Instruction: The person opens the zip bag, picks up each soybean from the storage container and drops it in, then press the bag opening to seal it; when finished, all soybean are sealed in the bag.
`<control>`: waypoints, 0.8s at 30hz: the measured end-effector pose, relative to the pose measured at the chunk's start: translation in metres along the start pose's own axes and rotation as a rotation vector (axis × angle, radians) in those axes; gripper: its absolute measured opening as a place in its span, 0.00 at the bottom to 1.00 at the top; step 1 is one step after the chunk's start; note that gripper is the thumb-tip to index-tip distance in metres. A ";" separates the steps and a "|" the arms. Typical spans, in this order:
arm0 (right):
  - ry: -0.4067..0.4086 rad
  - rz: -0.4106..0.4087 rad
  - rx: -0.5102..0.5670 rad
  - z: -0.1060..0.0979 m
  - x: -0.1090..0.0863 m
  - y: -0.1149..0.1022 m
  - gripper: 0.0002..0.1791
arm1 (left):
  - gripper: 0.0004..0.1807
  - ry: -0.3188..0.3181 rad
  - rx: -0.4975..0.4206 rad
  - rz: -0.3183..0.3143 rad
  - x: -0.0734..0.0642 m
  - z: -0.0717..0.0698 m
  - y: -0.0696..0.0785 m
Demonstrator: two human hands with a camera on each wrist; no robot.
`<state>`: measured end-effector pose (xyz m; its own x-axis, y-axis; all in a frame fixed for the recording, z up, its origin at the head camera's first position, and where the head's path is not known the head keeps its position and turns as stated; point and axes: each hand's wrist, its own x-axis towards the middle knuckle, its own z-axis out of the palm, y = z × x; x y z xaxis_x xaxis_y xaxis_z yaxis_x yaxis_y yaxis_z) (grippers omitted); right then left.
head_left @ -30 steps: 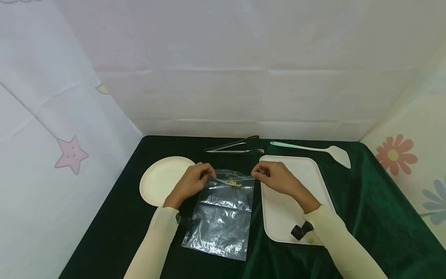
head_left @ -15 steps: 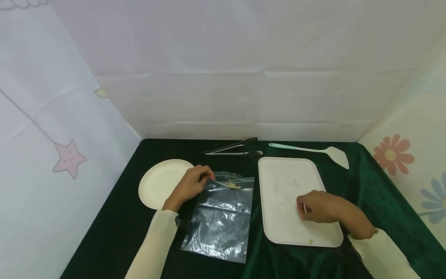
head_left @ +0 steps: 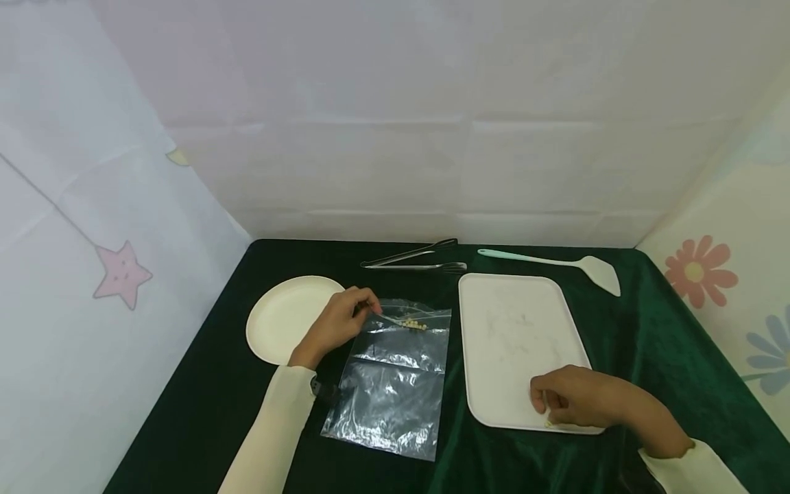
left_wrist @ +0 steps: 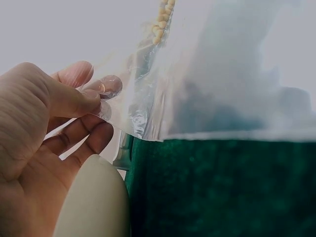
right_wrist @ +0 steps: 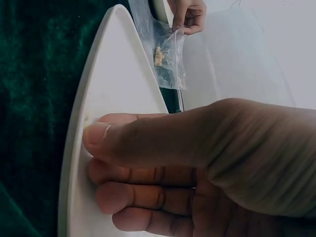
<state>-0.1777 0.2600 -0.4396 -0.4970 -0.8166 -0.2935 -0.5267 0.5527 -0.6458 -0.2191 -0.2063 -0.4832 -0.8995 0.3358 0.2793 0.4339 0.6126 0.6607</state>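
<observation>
My left hand (head_left: 341,319) pinches the top left corner of a clear zip bag (head_left: 395,384) between thumb and fingers. Just inside the bag's top, several soybeans (head_left: 413,324) are gathered, seen too as a row of soybeans (left_wrist: 160,22) in the left wrist view. My right hand (head_left: 577,394) is low over the near edge of the white tray (head_left: 506,343), fingers curled. Its thumb and index fingertips come right to a small pale yellow soybean (head_left: 548,423) on the tray; I cannot tell whether they grip it. In the right wrist view the thumb (right_wrist: 148,140) covers most of the index finger.
A cream oval plate (head_left: 278,322) stands left of the bag, partly behind the left hand. Metal tongs (head_left: 413,261) lie behind the bag. A spatula (head_left: 555,263) with a mint handle lies behind the tray. Dark green cloth (head_left: 666,343) covers the table.
My right hand has left the bag's top right corner, crossed to the tray, and moved nearer to its front edge. The left hand has kept its pinch on the bag.
</observation>
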 end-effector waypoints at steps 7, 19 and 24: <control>-0.009 -0.027 0.006 0.004 0.000 -0.001 0.13 | 0.12 0.004 0.018 0.018 0.002 0.000 0.000; 0.023 -0.011 -0.078 0.014 0.003 -0.009 0.12 | 0.12 -0.013 0.015 -0.003 -0.003 0.001 0.001; 0.128 0.009 -0.242 0.014 0.007 -0.011 0.12 | 0.12 0.002 0.011 0.015 0.000 0.001 0.000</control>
<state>-0.1657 0.2465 -0.4445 -0.5774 -0.7925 -0.1964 -0.6639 0.5958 -0.4521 -0.2189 -0.2058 -0.4839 -0.8928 0.3439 0.2908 0.4482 0.6155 0.6483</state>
